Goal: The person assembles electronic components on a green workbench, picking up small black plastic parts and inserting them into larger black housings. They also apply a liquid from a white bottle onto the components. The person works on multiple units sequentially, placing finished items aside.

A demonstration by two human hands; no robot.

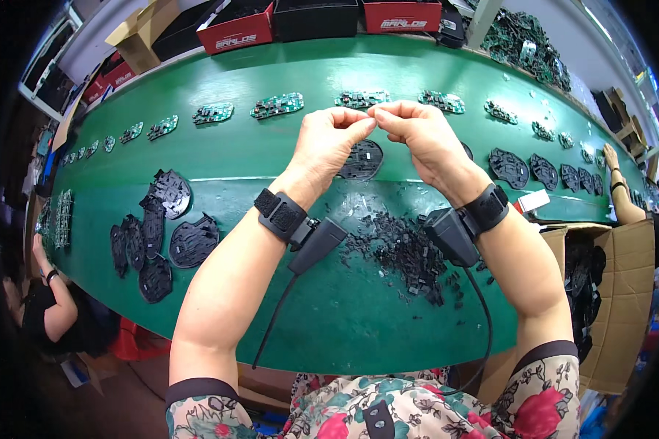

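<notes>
My left hand (324,140) and my right hand (426,139) meet over the middle of the green table, fingertips pinched together and touching. Whatever lies between the fingers is too small or hidden to make out. Just behind them lies a green circuit board (362,96) with dark parts on it. Below the hands a black plastic shell (362,161) shows, partly covered by my left hand. A loose pile of small black plastic pieces (410,260) spreads between my forearms. Each wrist wears a black strap with a cabled device.
Circuit boards (277,106) stand in a row across the green table (293,329). Black shells (194,240) cluster at left, others (509,168) line the right. A cardboard box (622,307) of black parts stands at right. Red boxes (238,33) edge the back. Other people's arms (622,194) reach in at both sides.
</notes>
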